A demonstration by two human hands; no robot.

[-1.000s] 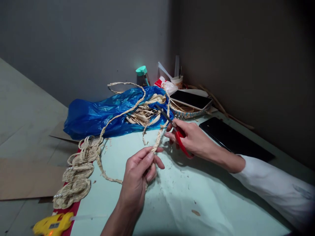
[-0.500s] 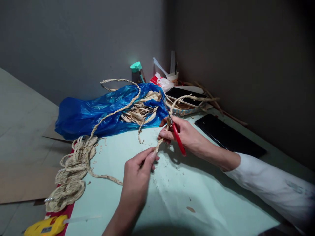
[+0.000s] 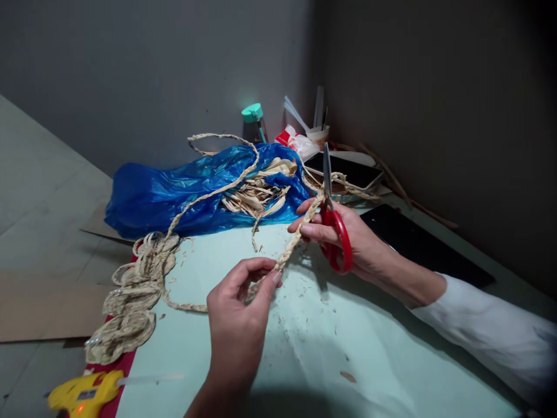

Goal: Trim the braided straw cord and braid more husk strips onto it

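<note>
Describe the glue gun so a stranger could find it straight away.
Start at the blue bag by the wall and follow the braided rope down to its coil at the table's left edge. Just below the coil lies the glue gun, the only bright yellow thing here.

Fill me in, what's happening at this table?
A person is working a braided straw cord. The left hand pinches the cord between thumb and fingertips, while the right hand holds it further up along with red-handled scissors, blades closed and pointing up. The cord runs back over a blue plastic bag of straw strips to a coiled pile. A yellow glue gun lies nearby.
</note>
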